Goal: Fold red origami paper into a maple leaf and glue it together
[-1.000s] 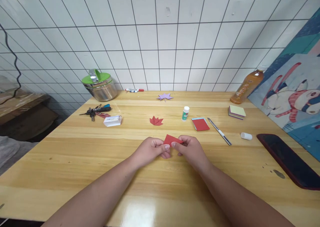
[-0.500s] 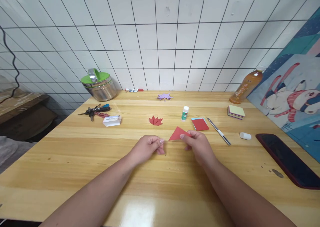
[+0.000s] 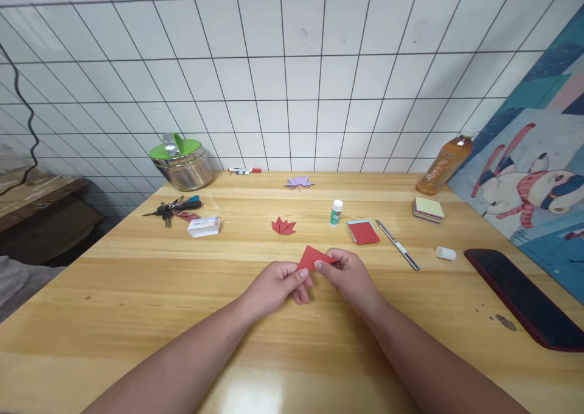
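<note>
A red paper triangle (image 3: 312, 256) is held up between both hands, above the table's middle. My left hand (image 3: 280, 283) pinches its left corner, thumb on top. My right hand (image 3: 349, 274) grips its right corner, also with the thumb on the near face. Beyond them lies a folded red paper leaf shape (image 3: 283, 226), several pointed tips fanned out. Just past my right hand, a red paper square (image 3: 364, 232) rests on a light blue one. An upright glue stick (image 3: 336, 213) with a white cap stands to the left of these squares.
At right are a craft knife (image 3: 398, 245), white cap (image 3: 446, 253), phone (image 3: 524, 298), sticky notes (image 3: 427, 210) and tea bottle (image 3: 446, 163). At left are keys (image 3: 173, 207), a small white box (image 3: 204, 226) and metal pot (image 3: 187, 171). A purple paper leaf (image 3: 300, 183) and marker (image 3: 245, 171) lie at the back.
My left hand has closed on the triangle's left corner; before, only my right hand held it. The triangle has shifted slightly left between the hands, and the camera view has tilted up a little.
</note>
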A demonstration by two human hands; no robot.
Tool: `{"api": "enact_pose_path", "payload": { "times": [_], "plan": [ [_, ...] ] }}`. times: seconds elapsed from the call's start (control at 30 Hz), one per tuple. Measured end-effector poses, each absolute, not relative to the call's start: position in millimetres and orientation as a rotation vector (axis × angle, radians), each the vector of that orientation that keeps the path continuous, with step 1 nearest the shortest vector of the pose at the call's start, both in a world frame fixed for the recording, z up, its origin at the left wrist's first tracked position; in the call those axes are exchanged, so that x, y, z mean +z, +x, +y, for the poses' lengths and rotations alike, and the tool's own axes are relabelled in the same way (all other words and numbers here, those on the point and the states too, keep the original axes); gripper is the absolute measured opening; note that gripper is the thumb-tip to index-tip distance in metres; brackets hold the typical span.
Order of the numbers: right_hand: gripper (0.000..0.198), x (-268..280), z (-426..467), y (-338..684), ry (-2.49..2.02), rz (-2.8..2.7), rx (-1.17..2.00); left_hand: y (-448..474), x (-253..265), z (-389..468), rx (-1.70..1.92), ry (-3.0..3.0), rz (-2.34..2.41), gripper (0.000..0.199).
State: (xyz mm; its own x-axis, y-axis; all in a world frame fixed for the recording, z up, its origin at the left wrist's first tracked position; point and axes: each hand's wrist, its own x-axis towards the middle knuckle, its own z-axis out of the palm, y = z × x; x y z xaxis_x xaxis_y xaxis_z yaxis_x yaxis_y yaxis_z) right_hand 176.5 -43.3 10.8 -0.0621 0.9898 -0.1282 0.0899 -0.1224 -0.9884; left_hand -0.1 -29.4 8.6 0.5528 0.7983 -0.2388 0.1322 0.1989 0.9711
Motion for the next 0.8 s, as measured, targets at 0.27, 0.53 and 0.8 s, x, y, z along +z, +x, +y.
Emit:
{"api": "enact_pose_path", "payload": {
  "times": [0.27, 0.53, 0.8],
  "plan": [
    [0.035, 15.7, -45.1, 182.2, -1.344, -1.292, 1.342, -7.1, 13.4, -28.5, 0.470, 1.241, 0.872, 0.043],
    [0.034, 14.6, -42.6, 186.1, -1.356, -1.185, 1.347, -13.8, 13.7, -19.1, 0.604, 1.261, 0.860, 0.035],
    [0.035, 9.8, -41.1, 182.3, -1.351, -1.261, 1.292, -12.7, 14.6, -20.0, 0.715, 1.153, 0.885, 0.039]
  ]
}}
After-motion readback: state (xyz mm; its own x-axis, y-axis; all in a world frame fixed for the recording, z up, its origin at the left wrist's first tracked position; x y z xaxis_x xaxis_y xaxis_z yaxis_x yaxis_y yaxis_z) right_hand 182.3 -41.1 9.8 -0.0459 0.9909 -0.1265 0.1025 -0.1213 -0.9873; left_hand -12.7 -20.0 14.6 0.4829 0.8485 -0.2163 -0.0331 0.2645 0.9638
